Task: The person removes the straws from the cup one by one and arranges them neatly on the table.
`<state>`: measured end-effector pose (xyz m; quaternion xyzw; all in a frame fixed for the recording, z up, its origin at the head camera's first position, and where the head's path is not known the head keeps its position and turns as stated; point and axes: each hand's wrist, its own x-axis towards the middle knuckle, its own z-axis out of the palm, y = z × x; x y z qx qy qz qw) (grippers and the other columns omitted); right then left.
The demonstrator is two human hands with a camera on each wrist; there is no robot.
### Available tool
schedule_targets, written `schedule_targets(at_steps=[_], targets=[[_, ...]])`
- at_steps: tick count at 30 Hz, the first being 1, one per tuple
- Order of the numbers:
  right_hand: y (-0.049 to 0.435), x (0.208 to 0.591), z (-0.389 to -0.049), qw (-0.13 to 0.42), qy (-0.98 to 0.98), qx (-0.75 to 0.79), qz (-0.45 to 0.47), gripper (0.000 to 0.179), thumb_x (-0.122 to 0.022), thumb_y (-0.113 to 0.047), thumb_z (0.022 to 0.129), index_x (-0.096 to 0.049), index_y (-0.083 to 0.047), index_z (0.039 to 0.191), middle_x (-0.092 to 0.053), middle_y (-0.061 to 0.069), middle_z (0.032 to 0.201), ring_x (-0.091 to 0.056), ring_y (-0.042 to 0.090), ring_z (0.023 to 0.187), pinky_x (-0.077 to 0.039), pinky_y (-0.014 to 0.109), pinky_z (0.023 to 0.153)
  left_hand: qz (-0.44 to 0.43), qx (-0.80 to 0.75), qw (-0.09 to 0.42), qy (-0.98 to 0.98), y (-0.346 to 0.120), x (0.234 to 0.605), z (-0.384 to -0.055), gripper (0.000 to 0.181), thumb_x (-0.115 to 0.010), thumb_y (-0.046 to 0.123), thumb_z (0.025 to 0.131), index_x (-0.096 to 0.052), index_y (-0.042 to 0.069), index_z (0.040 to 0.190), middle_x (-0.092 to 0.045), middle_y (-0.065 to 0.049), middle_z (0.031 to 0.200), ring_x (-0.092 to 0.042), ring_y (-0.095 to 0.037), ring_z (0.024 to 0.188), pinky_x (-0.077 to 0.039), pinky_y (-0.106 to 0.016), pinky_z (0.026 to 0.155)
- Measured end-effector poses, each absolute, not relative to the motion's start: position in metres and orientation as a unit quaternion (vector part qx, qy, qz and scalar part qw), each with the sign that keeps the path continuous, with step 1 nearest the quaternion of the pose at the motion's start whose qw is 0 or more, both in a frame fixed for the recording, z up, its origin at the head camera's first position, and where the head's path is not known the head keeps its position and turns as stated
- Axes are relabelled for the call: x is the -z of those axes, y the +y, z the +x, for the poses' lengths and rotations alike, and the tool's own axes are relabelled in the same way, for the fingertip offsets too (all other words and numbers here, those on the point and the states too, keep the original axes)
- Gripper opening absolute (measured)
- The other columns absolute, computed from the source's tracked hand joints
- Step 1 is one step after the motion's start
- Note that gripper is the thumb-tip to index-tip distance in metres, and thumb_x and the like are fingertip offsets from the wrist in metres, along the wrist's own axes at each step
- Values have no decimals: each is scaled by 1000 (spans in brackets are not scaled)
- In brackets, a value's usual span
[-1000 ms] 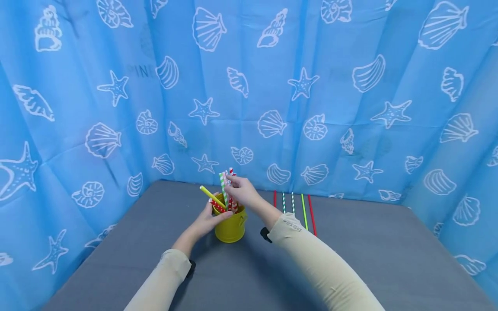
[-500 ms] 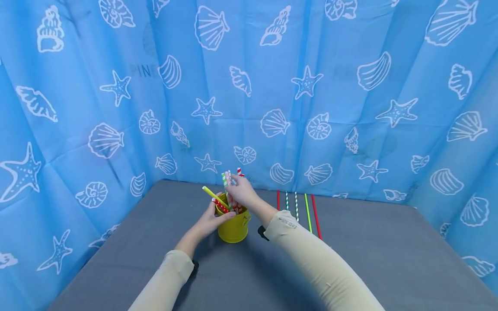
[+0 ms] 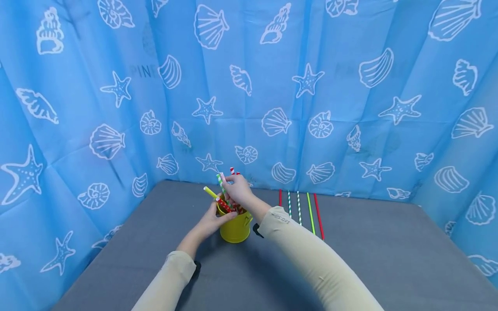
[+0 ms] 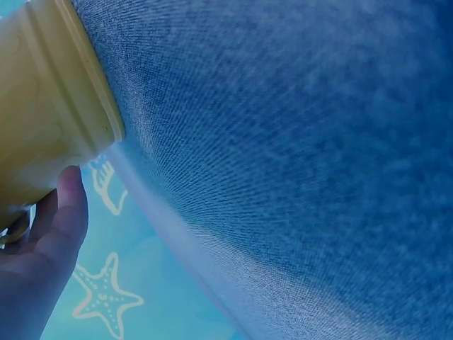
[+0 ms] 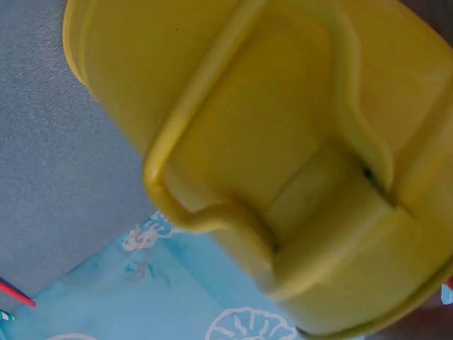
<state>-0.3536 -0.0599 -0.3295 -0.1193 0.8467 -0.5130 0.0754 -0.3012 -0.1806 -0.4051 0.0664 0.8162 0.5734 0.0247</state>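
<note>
A yellow metal bucket (image 3: 234, 229) stands on the table, with several paper straws leaning in it. My left hand (image 3: 209, 222) grips the bucket by its rim, thumb along the near side. In the left wrist view a fingertip lies against the bucket wall (image 4: 42, 92). Over the opening, my right hand (image 3: 238, 190) pinches a pale pinkish straw (image 3: 222, 176) beside a green-striped straw (image 3: 220, 183). A yellow straw (image 3: 210, 192) and a red polka-dot straw (image 3: 224, 205) lean left. Behind the hand rises a red-striped straw (image 3: 232, 171). The right wrist view shows the bucket's handle loop (image 5: 191, 106).
Right of the bucket, several straws lie in a row on the grey table (image 3: 369, 250): a red straw (image 3: 280, 198), teal-striped ones (image 3: 299, 207), a green straw (image 3: 311, 214) and another red straw (image 3: 319, 216). A blue shell-print curtain (image 3: 272, 86) stands behind.
My right hand has shifted slightly left over the bucket, and the pale and green-striped straws now lean further left. The left hand keeps its grip on the rim. The head view has turned slightly.
</note>
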Motion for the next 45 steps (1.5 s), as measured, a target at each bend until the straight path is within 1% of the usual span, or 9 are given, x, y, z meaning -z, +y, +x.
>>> schedule_targets(at_steps=[7, 14, 17, 23, 26, 28, 34, 39, 45], targets=[[-62, 330, -354, 78, 846, 512, -123, 38, -56, -18, 100, -55, 0, 134, -54, 7, 64, -43, 13, 47, -37, 22, 43, 59, -561, 26, 825, -180, 407, -302, 88, -66, 42, 91, -12, 12, 154, -28, -19, 153, -30, -40, 137, -26, -62, 109], [-64, 324, -351, 85, 840, 521, -130, 21, -58, -14, 99, -62, 2, 112, -51, 11, 60, -40, 11, 43, -37, 20, 42, 56, -559, 30, 827, -180, 406, -302, 85, -65, 43, 92, -15, 11, 152, -29, -20, 152, -30, -41, 137, -25, -63, 108], [-62, 324, -351, 94, 833, 531, -127, 17, -60, -15, 97, -63, 0, 104, -46, 6, 58, -39, 11, 44, -37, 20, 43, 60, -560, 29, 826, -180, 406, -302, 84, -65, 41, 92, -15, 9, 152, -30, -20, 151, -31, -40, 136, -26, -62, 108], [-51, 318, -349, 85, 841, 517, -134, 17, -68, -22, 91, -69, -6, 97, -59, 4, 82, -52, 13, 66, -52, 31, 62, 61, -563, 29, 824, -180, 405, -301, 85, -65, 40, 92, -14, 8, 153, -30, -20, 152, -31, -40, 137, -27, -61, 108], [-46, 315, -348, 72, 846, 509, -142, 17, -71, -24, 89, -71, -7, 93, -61, 5, 89, -54, 17, 78, -53, 36, 70, 63, -565, 31, 822, -180, 404, -300, 85, -65, 40, 93, -12, 9, 153, -29, -20, 153, -30, -39, 138, -27, -60, 109], [-43, 312, -346, 65, 843, 512, -150, 16, -72, -23, 88, -70, -8, 90, -60, 5, 86, -54, 18, 79, -51, 34, 67, 65, -566, 30, 822, -180, 403, -300, 86, -65, 40, 93, -12, 10, 154, -28, -20, 153, -30, -39, 138, -26, -60, 109], [-39, 304, -342, 43, 835, 521, -173, 18, -71, -20, 88, -62, -8, 78, -50, 2, 67, -46, 18, 65, -38, 28, 56, 63, -569, 31, 820, -181, 404, -301, 86, -65, 41, 93, -13, 9, 153, -28, -21, 153, -28, -40, 139, -24, -61, 110], [-36, 300, -342, 11, 839, 515, -172, 17, -72, -20, 87, -62, -8, 80, -49, 2, 72, -44, 17, 66, -35, 28, 54, 63, -566, 32, 822, -182, 406, -303, 85, -65, 42, 92, -14, 7, 152, -30, -22, 151, -30, -40, 138, -25, -60, 110], [-31, 287, -342, -34, 816, 545, -191, 13, -71, -18, 89, -69, -5, 90, -60, 6, 89, -54, 21, 86, -46, 32, 68, 60, -563, 31, 824, -182, 407, -303, 86, -65, 46, 91, -17, 5, 149, -31, -23, 150, -30, -41, 138, -24, -60, 110]])
